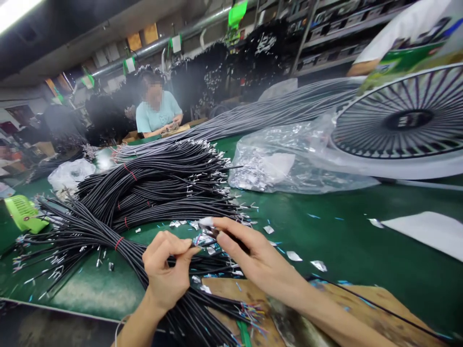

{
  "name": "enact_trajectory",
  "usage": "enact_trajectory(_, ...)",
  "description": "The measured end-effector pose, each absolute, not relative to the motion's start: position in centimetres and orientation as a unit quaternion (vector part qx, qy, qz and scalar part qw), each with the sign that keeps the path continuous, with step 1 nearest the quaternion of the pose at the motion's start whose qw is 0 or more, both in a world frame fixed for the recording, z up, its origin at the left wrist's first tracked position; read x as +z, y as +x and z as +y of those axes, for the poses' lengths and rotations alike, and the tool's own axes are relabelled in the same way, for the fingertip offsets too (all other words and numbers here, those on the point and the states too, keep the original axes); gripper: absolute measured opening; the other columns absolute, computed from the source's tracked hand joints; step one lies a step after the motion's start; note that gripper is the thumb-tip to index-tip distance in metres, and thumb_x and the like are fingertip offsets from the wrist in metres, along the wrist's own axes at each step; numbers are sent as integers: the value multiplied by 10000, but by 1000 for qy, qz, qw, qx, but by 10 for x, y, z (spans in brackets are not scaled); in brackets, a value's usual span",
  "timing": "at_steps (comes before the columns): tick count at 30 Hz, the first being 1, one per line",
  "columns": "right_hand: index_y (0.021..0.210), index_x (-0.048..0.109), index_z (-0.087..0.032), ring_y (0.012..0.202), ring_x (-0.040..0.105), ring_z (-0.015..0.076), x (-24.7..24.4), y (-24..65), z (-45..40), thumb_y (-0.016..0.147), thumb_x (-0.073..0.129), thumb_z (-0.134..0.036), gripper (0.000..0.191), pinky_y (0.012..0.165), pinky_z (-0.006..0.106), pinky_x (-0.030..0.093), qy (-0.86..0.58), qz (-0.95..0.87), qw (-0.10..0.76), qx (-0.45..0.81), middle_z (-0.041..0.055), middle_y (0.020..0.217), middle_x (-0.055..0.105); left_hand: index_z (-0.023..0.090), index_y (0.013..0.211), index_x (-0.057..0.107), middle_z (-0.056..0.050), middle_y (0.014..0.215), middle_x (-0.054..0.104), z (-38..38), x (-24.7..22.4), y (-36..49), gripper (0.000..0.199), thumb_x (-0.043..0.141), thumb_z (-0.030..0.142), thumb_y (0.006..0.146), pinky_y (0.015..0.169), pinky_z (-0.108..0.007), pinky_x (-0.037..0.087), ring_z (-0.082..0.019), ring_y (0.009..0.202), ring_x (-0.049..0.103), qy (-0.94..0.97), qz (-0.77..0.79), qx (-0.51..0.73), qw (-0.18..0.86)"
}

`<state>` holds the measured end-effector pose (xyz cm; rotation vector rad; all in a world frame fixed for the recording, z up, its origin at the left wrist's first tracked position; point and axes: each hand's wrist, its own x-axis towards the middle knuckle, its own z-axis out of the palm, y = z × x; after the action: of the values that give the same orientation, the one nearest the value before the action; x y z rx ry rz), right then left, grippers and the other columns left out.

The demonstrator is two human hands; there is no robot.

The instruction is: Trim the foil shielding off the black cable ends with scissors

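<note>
Near the middle of the head view, my left hand [168, 270] is closed, its thumb and forefinger pinching the end of a black cable with thin coloured wires. Just to the right, my right hand [253, 250] is closed by the same wire ends; what lies between its fingertips is partly hidden. Below and behind my hands runs a bundle of black cables [133, 253] with a red tie, its coloured wire ends showing at both sides. A larger pile of tied black cables [155, 183] rests behind it. Small silver foil scraps [293, 256] lie around my hands.
Cardboard [365, 303] lies at the front edge of the green table [347, 226]. A clear plastic bag [289, 159] and a large round fan [405, 115] stand at the back right. A small green fan [25, 213] is at the left. Another person [159, 108] sits across the table.
</note>
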<state>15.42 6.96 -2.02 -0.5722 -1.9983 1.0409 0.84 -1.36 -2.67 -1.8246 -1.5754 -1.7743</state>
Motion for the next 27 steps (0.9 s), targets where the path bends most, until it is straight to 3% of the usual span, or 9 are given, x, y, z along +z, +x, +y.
enact_trajectory(5, 712, 601, -169, 564, 493, 136, -11, 152, 67, 830, 502, -475, 343, 509, 228, 418, -229, -758, 389, 470, 16, 627, 541, 208, 612, 615, -6, 521, 549, -13, -38, 6, 185, 593, 138, 782, 482, -257, 436, -130, 512, 533, -645, -528, -544, 94)
enact_trajectory(8, 556, 498, -167, 490, 386, 105, -10, 151, 64, 829, 500, -466, 405, 450, 215, 347, -241, -744, 382, 492, -11, 531, 436, 220, 592, 623, -9, 461, 499, -12, -46, 6, 239, 554, 127, 801, 471, -261, 418, -143, 494, 520, -687, -544, -464, 130)
enact_trajectory(11, 536, 469, -167, 465, 360, 96, -12, 150, 62, 848, 484, -428, 408, 421, 206, 313, -253, -747, 398, 469, -25, 490, 392, 215, 592, 617, -13, 459, 489, -12, -47, 10, 262, 517, 123, 817, 461, -253, 399, -137, 470, 497, -687, -569, -418, 173)
enact_trajectory(14, 551, 490, -161, 446, 353, 84, -17, 151, 60, 874, 484, -293, 349, 416, 200, 291, -232, -779, 460, 357, -31, 486, 398, 193, 589, 599, -13, 477, 502, -11, -43, 15, 262, 502, 105, 816, 457, -229, 389, -115, 449, 477, -679, -585, -388, 215)
enact_trajectory(17, 590, 525, -164, 464, 381, 86, -23, 153, 57, 857, 483, -130, 273, 450, 210, 295, -143, -814, 526, 200, -19, 520, 442, 172, 586, 585, 0, 477, 488, -11, -36, 19, 237, 522, 115, 807, 451, -204, 379, -97, 447, 466, -673, -586, -389, 228)
enact_trajectory(19, 596, 526, -173, 478, 413, 91, -24, 155, 56, 850, 476, -90, 273, 466, 210, 313, -77, -826, 534, 166, -10, 537, 474, 164, 608, 598, 17, 476, 460, -11, -32, 20, 220, 529, 145, 817, 426, -192, 351, -81, 424, 424, -655, -587, -418, 226)
enact_trajectory(21, 587, 508, -180, 479, 428, 92, -23, 156, 57, 854, 505, -128, 271, 467, 204, 331, -103, -814, 538, 194, -13, 538, 483, 160, 639, 617, 32, 477, 432, -11, -30, 20, 213, 527, 163, 832, 409, -187, 322, -70, 410, 382, -636, -588, -449, 220)
enact_trajectory(24, 535, 408, -188, 429, 369, 85, -19, 155, 62, 864, 525, -262, 357, 418, 201, 298, -264, -760, 529, 269, -39, 479, 399, 161, 654, 629, 43, 483, 407, -12, -31, 18, 197, 549, 171, 834, 410, -188, 302, -67, 421, 363, -622, -585, -482, 197)
enact_trajectory(27, 685, 475, -190, 436, 388, 98, -18, 152, 68, 883, 437, -332, 247, 416, 201, 307, -308, -760, 460, 342, -43, 506, 429, 164, 692, 643, 39, 504, 442, -13, -30, 16, 152, 570, 176, 825, 416, -193, 305, -67, 433, 373, -615, -577, -509, 175)
